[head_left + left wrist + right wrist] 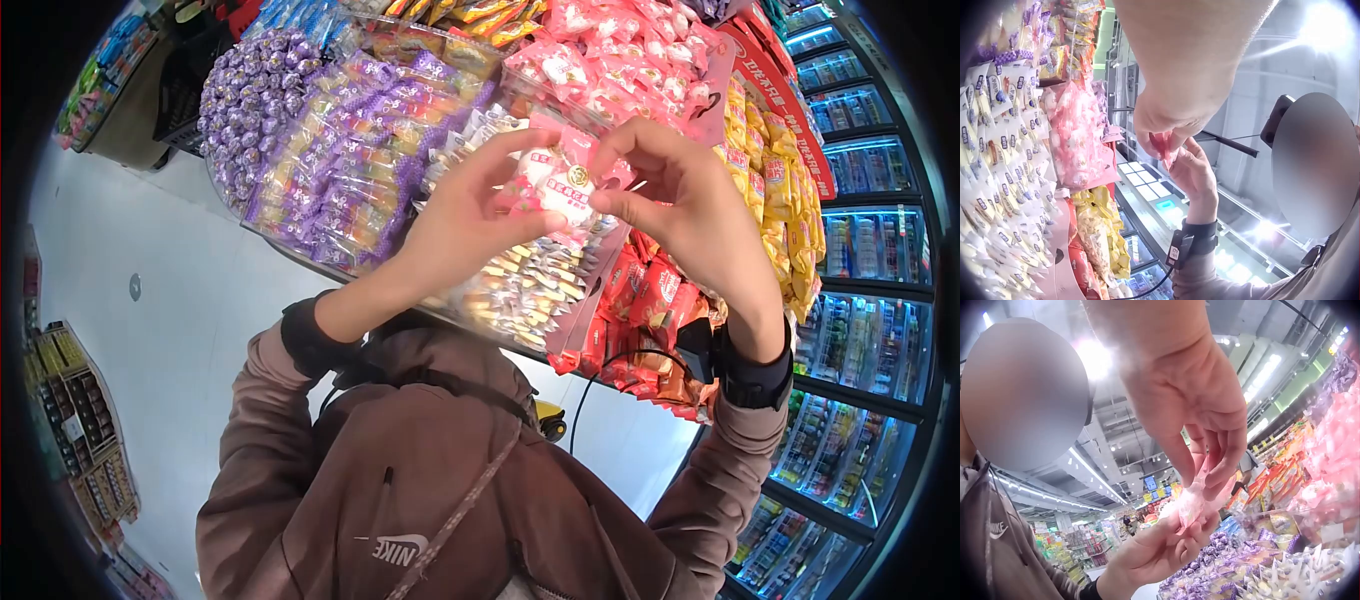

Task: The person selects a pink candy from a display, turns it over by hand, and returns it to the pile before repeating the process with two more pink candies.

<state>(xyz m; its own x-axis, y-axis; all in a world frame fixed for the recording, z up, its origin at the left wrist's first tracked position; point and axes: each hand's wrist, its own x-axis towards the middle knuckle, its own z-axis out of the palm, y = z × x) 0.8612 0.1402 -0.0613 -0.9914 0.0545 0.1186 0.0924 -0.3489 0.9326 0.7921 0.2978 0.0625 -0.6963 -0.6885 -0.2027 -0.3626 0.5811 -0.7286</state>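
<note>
A small pink-and-white snack packet (570, 187) with printed lettering is held up over the sweets display. My left hand (468, 214) pinches it from the left, thumb across its lower part and fingers along the upper side. At the right edge, my right hand (690, 190) pinches the wrapper between thumb and fingertips. In the right wrist view the packet (1191, 509) sits between both hands, with the right fingertips at its upper end. Seen edge-on in the left wrist view, the packet (1166, 147) is mostly covered by fingers.
Below the hands lie white-wrapped sticks (520, 290) and red packets (650, 295). Purple-netted packs (340, 170) and purple round sweets (262, 115) fill the left. Pink bags (610, 50) are behind, yellow bags (775, 190) at right. Lit glass-door coolers (855, 340) line the right side.
</note>
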